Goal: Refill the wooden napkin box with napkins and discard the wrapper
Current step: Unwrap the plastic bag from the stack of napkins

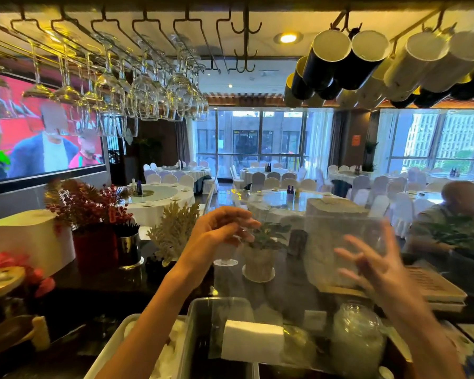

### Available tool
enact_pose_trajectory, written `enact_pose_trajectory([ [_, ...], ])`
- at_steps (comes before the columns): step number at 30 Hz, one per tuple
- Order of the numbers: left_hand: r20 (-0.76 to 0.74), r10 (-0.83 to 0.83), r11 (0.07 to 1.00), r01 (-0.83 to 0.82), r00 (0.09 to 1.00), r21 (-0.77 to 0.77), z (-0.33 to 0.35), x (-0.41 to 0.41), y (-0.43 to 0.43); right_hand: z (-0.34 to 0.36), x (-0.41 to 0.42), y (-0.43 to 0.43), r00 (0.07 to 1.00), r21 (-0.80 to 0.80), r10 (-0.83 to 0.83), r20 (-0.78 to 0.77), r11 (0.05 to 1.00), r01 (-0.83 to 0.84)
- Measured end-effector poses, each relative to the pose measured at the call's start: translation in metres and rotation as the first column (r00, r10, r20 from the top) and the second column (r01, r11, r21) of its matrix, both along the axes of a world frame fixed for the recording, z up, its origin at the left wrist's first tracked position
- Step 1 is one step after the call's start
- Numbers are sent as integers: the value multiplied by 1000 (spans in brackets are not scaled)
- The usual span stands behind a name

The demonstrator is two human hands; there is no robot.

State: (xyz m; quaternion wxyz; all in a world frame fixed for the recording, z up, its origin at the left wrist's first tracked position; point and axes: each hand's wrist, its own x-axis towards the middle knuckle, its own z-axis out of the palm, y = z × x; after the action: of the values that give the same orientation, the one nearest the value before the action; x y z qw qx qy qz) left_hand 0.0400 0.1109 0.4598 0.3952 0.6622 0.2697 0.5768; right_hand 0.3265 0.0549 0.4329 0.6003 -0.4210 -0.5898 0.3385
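Banquet hall beyond a bar: round tables [282, 199] with white-covered chairs, tall windows [260, 138] at the back, a large screen [41, 138] on the left wall. Wine glasses [137, 91] hang upside down from an overhead rack; black and white mugs [367, 64] hang at upper right. Dark counter [99, 285] carries a white paper roll [33, 239], a red vase of red berries [91, 214], a metal cup [128, 248], a pale dried plant [175, 231] and a small potted green plant [260, 253]. Another person sits at far right, behind a second plant. Left hand [222, 231] is raised mid-frame, fingers [246, 222] curled and pinching the top edge of a clear plastic wrapper [340, 255], which hangs as a wide see-through sheet across the middle of the view. Right hand [375, 266] is blurred, fingers [348, 254] spread open against or just behind the wrapper; cannot tell whether it grips it. Stack of white napkins [253, 343] sits low in the frame, at the bottom of the hanging wrapper, beside a clear plastic bin [195, 324] and a lidded glass jar [357, 337]. Slatted wooden tray [435, 285] lies on the counter at right. Napkin box itself not identified with certainty.
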Motion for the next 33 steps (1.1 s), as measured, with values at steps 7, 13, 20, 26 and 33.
enact_pose_trajectory([
  [7, -196, 829, 437, -388, 524, 811, 4, -16, 3, 13, -53, 35, 998, 148, 43, -44, 988, -36],
  [13, -245, 938, 260, -29, 245, 965, 26, -24, 35, 14, -55, 39, 978, 168, 176, 110, 967, -193],
  [20, -299, 886, 255, 167, 354, 952, 52, 5, 39, 14, -23, 32, 991, 184, 87, 105, 977, -105],
  [26, -390, 779, 433, 27, 490, 901, 69, 38, 10, 10, -17, 26, 993, 177, 64, 103, 981, -82],
  [33, -467, 769, 453, 143, 437, 880, 76, 69, 11, 10, -21, 13, 989, 162, 74, 126, 982, -94],
])
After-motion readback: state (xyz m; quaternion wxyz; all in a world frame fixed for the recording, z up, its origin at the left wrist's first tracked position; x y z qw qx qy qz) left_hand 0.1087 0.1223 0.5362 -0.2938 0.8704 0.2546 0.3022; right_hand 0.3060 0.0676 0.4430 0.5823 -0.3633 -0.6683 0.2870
